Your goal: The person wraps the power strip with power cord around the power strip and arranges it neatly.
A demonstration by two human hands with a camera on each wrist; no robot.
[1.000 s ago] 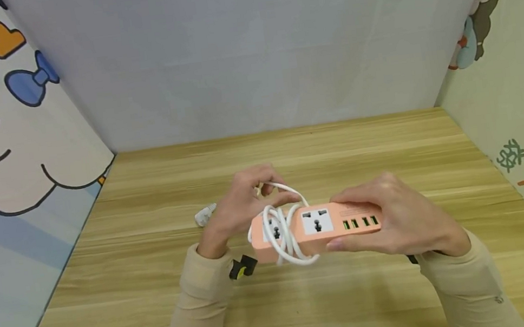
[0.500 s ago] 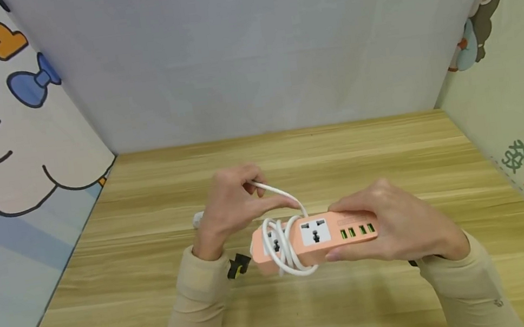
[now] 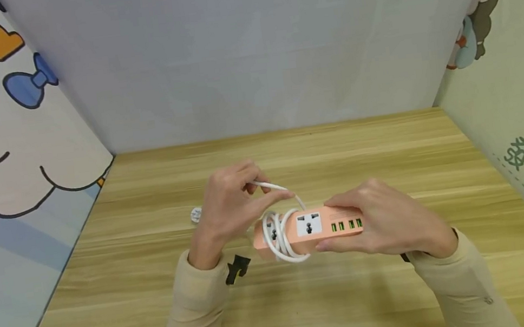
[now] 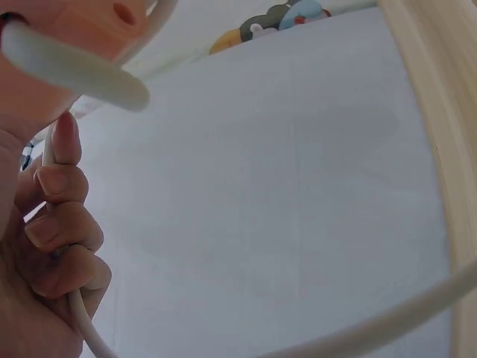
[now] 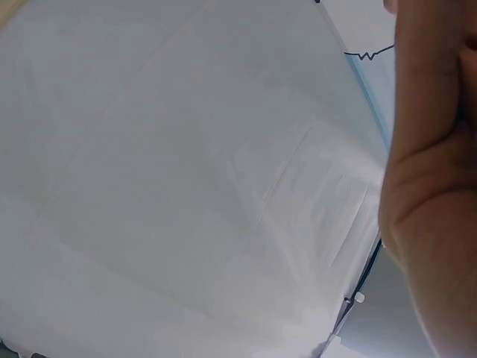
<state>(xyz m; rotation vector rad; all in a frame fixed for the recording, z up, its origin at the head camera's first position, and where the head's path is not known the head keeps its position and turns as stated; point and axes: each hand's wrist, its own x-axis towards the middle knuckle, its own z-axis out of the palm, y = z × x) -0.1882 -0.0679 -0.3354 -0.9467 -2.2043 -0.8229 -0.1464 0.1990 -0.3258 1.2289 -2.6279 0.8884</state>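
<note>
An orange-pink power strip (image 3: 329, 215) is held above the table, its sockets and green USB ports facing up. My right hand (image 3: 386, 216) grips its right end, thumb on the near side and fingers over the far side. White cord (image 3: 284, 237) is wound in several turns around the strip's left half. My left hand (image 3: 234, 202) holds a stretch of that cord beyond the strip's far edge. In the left wrist view the curled fingers (image 4: 65, 227) wrap the cord. A white plug (image 3: 196, 214) shows just left of the left hand, partly hidden by it.
The wood-grain table (image 3: 112, 302) lies beneath both hands. A plain grey-white wall (image 3: 248, 50) rises behind it. Cartoon-printed panels stand at the left (image 3: 21, 160) and right (image 3: 503, 90) sides.
My left hand has shifted left and slightly away with the cord, drawing a longer stretch off the strip's far side. The strip has moved slightly left with my right hand still gripping it.
</note>
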